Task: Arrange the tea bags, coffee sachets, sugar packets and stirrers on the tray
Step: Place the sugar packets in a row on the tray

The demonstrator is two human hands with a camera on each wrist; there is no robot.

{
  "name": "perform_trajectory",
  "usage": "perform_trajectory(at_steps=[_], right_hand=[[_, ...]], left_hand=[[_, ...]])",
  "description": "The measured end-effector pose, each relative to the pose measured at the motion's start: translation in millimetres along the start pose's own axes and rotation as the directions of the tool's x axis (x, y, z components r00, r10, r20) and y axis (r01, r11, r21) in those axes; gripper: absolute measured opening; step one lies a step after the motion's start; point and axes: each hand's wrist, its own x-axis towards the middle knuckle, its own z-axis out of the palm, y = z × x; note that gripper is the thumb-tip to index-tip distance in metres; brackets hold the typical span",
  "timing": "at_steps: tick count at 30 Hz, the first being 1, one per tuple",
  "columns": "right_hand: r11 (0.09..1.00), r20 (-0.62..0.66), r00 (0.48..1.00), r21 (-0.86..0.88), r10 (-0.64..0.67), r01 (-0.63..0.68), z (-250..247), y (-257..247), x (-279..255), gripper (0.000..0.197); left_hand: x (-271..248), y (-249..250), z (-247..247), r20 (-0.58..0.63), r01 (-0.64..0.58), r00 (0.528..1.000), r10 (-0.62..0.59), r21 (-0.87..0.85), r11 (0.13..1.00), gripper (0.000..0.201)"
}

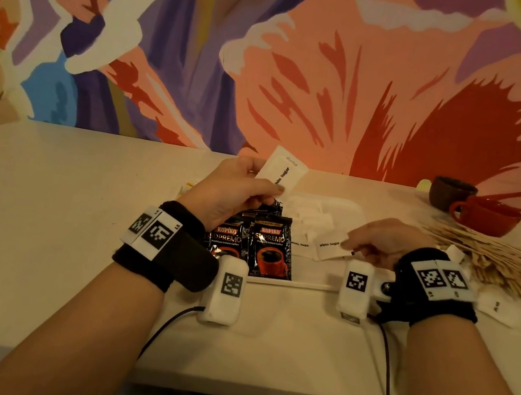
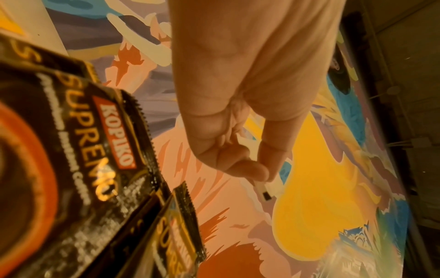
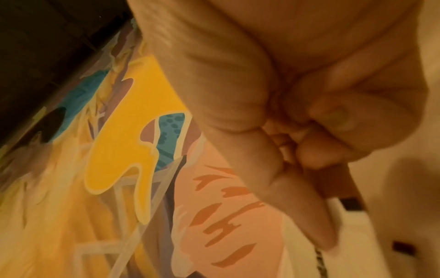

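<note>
Left hand [image 1: 236, 190] is raised above the tray [image 1: 290, 282], thumb and fingers pinching a white sugar packet [image 1: 282, 170] by its lower end. Packet's long axis runs from lower left to upper right, free end pointing up toward the mural wall [image 1: 307, 68]; "White Sugar" print runs along that axis. In the left wrist view the same hand [image 2: 238, 94] shows thumb and fingertip closed narrow on the packet edge [image 2: 264, 190].

Right hand [image 1: 385, 241] is low over the tray, fingers curled, pinching a second sugar packet [image 1: 333, 246] at its right end. This one lies nearly flat, long axis left-right, free end pointing left toward the coffee sachets [image 1: 273, 250]. Right wrist view is blurred: fingers curled tight [image 3: 309, 146], contact with the packet not clear there.

Two black Kopiko sachets stand side by side at the tray's near-left part, long axis running away from the person, tops toward the wall. More white sugar packets [image 1: 313, 219] lie loose in the tray behind them. Wooden stirrers [image 1: 488, 257] sit piled on the table [image 1: 47, 197] right of the tray, sticks running roughly left-right. A red cup [image 1: 488, 216] and a dark cup [image 1: 451, 193] stand behind the stirrers.
</note>
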Motion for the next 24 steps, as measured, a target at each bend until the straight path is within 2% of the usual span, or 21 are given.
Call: perform_trajectory(at_steps=[4, 6, 8, 10, 12, 14, 16, 18, 21, 24], right_hand=[[0.996, 0.004, 1.0, -0.084, 0.01, -0.01, -1.8, 0.3, 1.0, 0.041], [0.999, 0.016, 1.0, -0.044, -0.027, 0.027, -2.2, -0.9, -1.8, 0.04], [0.987, 0.027, 0.988, 0.06, -0.153, 0.151, -0.9, -3.9, -7.5, 0.032], [0.924, 0.065, 0.938, 0.213, -0.339, 0.319, 3.8, -9.4, -19.1, 0.023], [0.829, 0.135, 0.858, 0.37, -0.495, 0.419, 10.4, -16.1, -34.3, 0.021], [0.757, 0.209, 0.788, 0.496, -0.579, 0.424, 16.7, -21.3, -46.3, 0.031], [0.721, 0.235, 0.753, 0.553, -0.615, 0.417, 22.2, -24.0, -52.0, 0.042], [0.716, 0.229, 0.747, 0.551, -0.624, 0.43, 26.0, -25.1, -53.9, 0.037], [0.73, 0.224, 0.755, 0.523, -0.616, 0.44, 27.4, -24.9, -54.6, 0.017], [0.75, 0.223, 0.77, 0.494, -0.597, 0.439, 24.1, -24.2, -54.2, 0.014]], left_hand=[[-1.2, 0.9, -0.2, 0.029, -0.002, 1.0, 0.003, -0.017, 1.0, 0.02], [-2.1, 1.1, -0.6, 0.037, -0.005, 0.999, 0.005, -0.019, 1.0, 0.018], [-2.2, 0.8, -1.0, 0.038, -0.003, 0.999, 0.004, -0.017, 1.0, 0.02], [-1.9, 0.4, -1.2, 0.035, -0.006, 0.999, 0.006, 0.0, 1.0, 0.023], [-2.4, 0.4, -1.0, 0.05, -0.012, 0.999, 0.011, 0.018, 1.0, 0.02], [-3.7, 0.5, -0.1, 0.076, -0.014, 0.997, 0.012, 0.026, 1.0, 0.017], [-4.9, 0.3, 0.8, 0.094, -0.019, 0.995, 0.015, 0.032, 0.999, 0.015], [-5.6, 0.2, 1.6, 0.105, -0.021, 0.994, 0.018, 0.029, 0.999, 0.015], [-5.9, 0.1, 3.3, 0.135, -0.006, 0.991, 0.004, 0.008, 1.0, 0.012], [-7.4, 1.6, 4.2, 0.144, -0.003, 0.99, 0.001, 0.008, 1.0, 0.01]])
